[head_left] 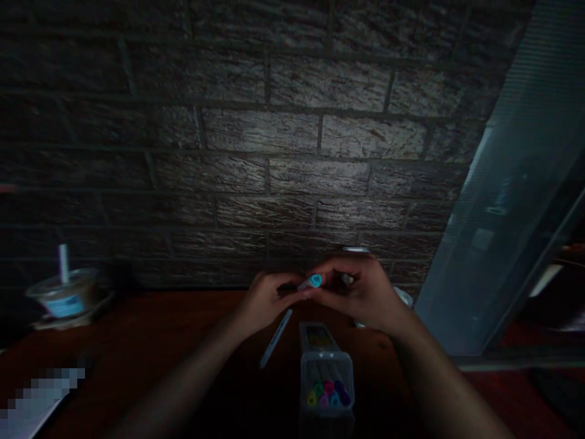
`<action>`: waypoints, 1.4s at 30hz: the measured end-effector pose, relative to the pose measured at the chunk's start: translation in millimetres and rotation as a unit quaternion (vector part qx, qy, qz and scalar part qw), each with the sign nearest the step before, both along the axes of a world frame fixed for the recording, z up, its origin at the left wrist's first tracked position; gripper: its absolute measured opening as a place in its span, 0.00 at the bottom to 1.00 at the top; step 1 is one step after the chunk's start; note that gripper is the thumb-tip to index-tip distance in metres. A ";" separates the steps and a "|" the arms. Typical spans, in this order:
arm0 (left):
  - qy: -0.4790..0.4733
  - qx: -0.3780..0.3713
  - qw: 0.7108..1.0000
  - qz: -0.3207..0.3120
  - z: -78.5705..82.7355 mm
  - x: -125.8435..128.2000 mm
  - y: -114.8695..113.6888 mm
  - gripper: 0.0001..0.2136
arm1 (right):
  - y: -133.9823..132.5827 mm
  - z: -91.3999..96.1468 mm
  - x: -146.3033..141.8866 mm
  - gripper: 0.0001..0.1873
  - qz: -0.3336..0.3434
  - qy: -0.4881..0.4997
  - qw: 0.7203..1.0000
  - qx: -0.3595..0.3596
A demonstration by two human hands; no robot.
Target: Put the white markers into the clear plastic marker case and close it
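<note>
A marker with a light blue end [315, 280] is held up between my two hands, over the far part of the table. My left hand [265, 300] pinches its pale barrel with thumb and fingertips. The thumb and forefinger of my right hand [372, 289] close on it near the blue end. Below my hands, a clear plastic case [350, 366] stands with its lid open and several markers inside, their ends yellow, green, pink, purple and blue. A thin white pen [276, 338] lies on the table left of the case.
The wooden table [183, 323] meets a dark brick wall [292, 128]. At the left stands a plastic cup [64, 296] with a straw, on a small tray. A pixelated pale object [41, 399] lies front left. A translucent panel [484, 201] rises at the right.
</note>
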State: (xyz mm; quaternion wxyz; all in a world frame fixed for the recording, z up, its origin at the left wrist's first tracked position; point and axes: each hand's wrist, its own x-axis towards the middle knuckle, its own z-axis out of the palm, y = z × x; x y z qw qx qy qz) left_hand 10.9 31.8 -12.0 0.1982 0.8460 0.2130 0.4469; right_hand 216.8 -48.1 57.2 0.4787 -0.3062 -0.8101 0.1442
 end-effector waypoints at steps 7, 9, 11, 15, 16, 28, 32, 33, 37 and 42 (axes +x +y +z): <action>-0.023 0.016 0.999 0.018 4.9 -0.5 -4.6 0.08 | -0.3 -1.9 -14.4 0.07 0.046 -0.069 0.994 0.067; -0.029 0.014 0.999 0.020 5.3 0.4 -5.1 0.09 | -1.7 -2.0 -12.7 0.08 0.044 -0.084 0.992 0.086; -0.035 0.015 0.999 0.025 5.3 1.3 -5.3 0.09 | -3.2 -0.6 -11.1 0.08 0.036 -0.099 0.990 0.097; -0.037 0.044 0.997 0.044 4.3 1.0 -3.7 0.03 | -5.3 3.3 -9.1 0.07 0.030 -0.129 0.985 0.112; -0.034 0.052 0.997 0.048 3.9 0.5 -3.0 0.03 | -5.8 4.2 -8.7 0.07 0.029 -0.136 0.984 0.113; -0.052 0.095 0.989 0.105 5.1 -11.2 3.9 0.05 | -15.5 23.9 23.6 0.11 -0.073 -0.146 0.985 0.056; -0.089 0.109 0.983 0.116 9.9 -15.3 1.6 0.07 | -13.5 27.6 37.7 0.10 -0.110 -0.160 0.980 0.034; -0.096 0.112 0.983 0.113 11.1 -15.7 0.5 0.08 | -13.2 28.1 39.9 0.09 -0.114 -0.160 0.980 0.024; -0.107 0.122 0.982 0.101 14.7 -16.4 -3.2 0.08 | -12.7 29.2 43.9 0.09 -0.116 -0.142 0.983 -0.009; -0.094 0.123 0.983 0.103 16.1 -16.8 -3.0 0.09 | -12.8 28.9 42.7 0.11 -0.116 -0.125 0.985 -0.015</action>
